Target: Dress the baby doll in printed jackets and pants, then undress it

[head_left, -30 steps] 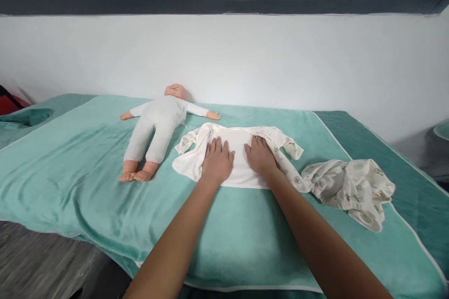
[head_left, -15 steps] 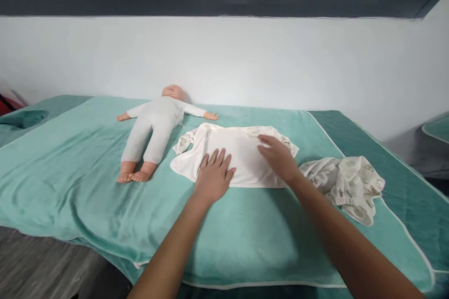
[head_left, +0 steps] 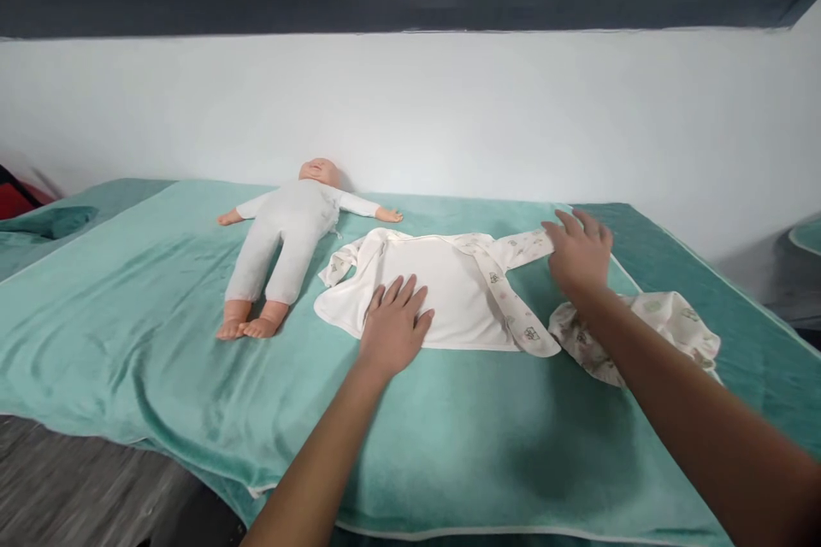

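Note:
A white baby shirt with a small print on its sleeves and edges lies spread open on the green blanket. My left hand rests flat on its lower middle, fingers spread. At the far right, my right hand has the cuff end of the printed sleeve between thumb and fingers, and that sleeve is stretched out sideways. The shirt's left sleeve is still bunched up. To the left, a baby doll in a white bodysuit lies on its back with its arms out.
A crumpled printed baby garment lies at the right, partly behind my right forearm. The green blanket covers the bed. Behind it rise a white wall and a dark window frame.
My right hand has moved right and away from me, drawing out the shirt's right sleeve. The right front panel now lies opened outward. My left hand has stayed on the shirt.

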Available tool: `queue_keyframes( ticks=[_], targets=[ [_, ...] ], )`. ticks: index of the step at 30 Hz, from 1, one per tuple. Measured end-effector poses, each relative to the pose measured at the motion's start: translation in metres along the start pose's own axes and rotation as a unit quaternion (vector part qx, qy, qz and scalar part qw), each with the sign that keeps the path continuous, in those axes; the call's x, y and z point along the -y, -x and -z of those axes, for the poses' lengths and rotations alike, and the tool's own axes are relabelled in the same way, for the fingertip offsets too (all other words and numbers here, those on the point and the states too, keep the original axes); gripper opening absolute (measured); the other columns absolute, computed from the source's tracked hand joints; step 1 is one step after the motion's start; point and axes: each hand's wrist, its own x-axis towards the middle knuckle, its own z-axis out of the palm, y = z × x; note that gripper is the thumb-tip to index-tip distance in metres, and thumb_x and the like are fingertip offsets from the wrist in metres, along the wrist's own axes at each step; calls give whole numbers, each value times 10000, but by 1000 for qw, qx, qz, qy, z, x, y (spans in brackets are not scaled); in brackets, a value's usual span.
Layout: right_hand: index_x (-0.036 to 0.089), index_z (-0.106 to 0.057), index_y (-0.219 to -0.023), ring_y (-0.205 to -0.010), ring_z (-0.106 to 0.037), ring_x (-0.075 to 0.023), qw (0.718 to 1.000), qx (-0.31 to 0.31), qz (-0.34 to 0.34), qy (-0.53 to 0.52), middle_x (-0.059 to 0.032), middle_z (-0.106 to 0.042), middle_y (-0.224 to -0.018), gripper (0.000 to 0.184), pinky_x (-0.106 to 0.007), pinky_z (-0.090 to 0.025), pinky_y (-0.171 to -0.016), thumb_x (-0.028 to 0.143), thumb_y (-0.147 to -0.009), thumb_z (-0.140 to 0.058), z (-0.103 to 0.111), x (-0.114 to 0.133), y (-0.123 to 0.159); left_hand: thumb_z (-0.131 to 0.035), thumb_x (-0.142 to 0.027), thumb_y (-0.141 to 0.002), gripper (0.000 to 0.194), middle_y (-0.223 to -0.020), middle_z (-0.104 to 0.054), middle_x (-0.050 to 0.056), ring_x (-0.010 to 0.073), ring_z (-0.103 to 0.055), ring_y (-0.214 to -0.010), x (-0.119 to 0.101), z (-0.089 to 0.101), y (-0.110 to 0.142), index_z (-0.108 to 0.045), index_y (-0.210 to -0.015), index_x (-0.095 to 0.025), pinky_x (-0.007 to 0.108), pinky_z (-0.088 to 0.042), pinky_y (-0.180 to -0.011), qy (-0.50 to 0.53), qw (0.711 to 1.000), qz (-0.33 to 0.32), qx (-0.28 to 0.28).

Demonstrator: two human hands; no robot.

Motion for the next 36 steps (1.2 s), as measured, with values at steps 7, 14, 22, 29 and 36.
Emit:
queue_keyframes(
  ticks=[7,14,22,29,36],
  targets=[
    [165,-696,-1220,-1215,-553,-280,945,50,-231,-225,-154,-612,-1355,532,-417,-402,-1046,46,-755,-468,-38,-23,11,-335,-469,-1019,495,-1595,-406,-15,245,-338,-1501,0,0,1,-539,-1433,-289,498,-259,-1246,17,1000,0,-5],
    [110,-708,-981,-881,-644,-261,885,21,-374,-276,-150,-716,-933,358,-390,-491,-828,288,-897,-409,-40,-43,3,-344,-464,-1018,482,-1579,-433,-17,242,-360,-1490,2,0,1,-566,-1406,-285,496,-263,-1243,35,999,0,-16],
    [191,-683,-982,-790,-623,-209,846,-44,-303,-436,-48,-681,-869,297,-342,-512,-767,267,-695,-669,-43,-33,8,-386,-437,-1009,448,-1560,-464,-14,239,-390,-1474,2,-1,2,-590,-1377,-283,494,-281,-1238,47,999,1,-25],
    [168,-642,-1045,-853,-632,-233,877,-64,-288,-380,-102,-646,-999,450,-429,-529,-871,91,-612,-550,-56,-41,2,-397,-432,-1008,436,-1559,-464,-20,239,-390,-1474,2,-1,2,-586,-1374,-289,493,-283,-1234,47,999,-2,-24],
    [183,-622,-1153,-983,-629,-249,937,-79,-110,-323,-128,-653,-1128,338,-383,-509,-874,217,-860,-459,-11,5,15,-429,-388,-999,377,-1510,-532,-23,231,-447,-1430,0,-2,-1,-630,-1301,-286,485,-319,-1210,45,998,3,-53]
  ],
)
